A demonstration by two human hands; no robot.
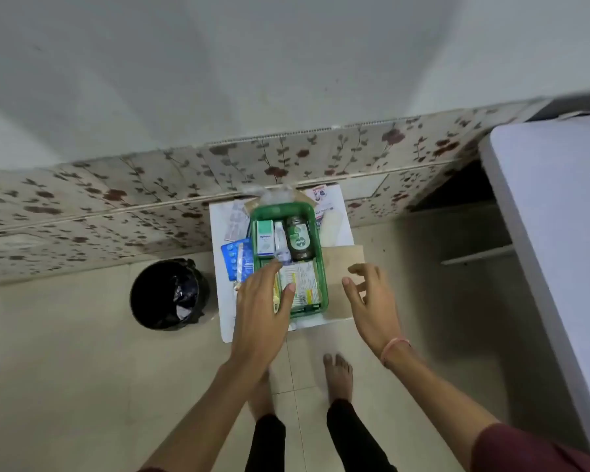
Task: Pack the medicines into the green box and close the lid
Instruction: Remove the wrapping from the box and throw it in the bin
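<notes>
Left hand (264,303) is flat, fingers spread, gripping nothing; it lies over the near-left corner of the green box (288,212), thumb tip on a printed medicine pack (302,284) in the near half. Right hand (372,298) hovers just right of the box, fingers loosely curled, empty, not touching it; pink band on that wrist.

Green box sits open on a small white table (218,229). Far half holds, left to right: white-green carton (265,237), small clear bottle (280,240), dark bottle with green label (298,238), all lying side by side. Clear plastic piece (275,194) at the far end of the box, can't tell if it's the lid.

Outside the box, on the table to its left: blue blister strips (237,258) touching the box wall, further strips (236,221) behind them. Papers (324,199) on the far right of the table.

Black bin (169,294) on the floor left of the table. Bare feet below the table edge.
</notes>
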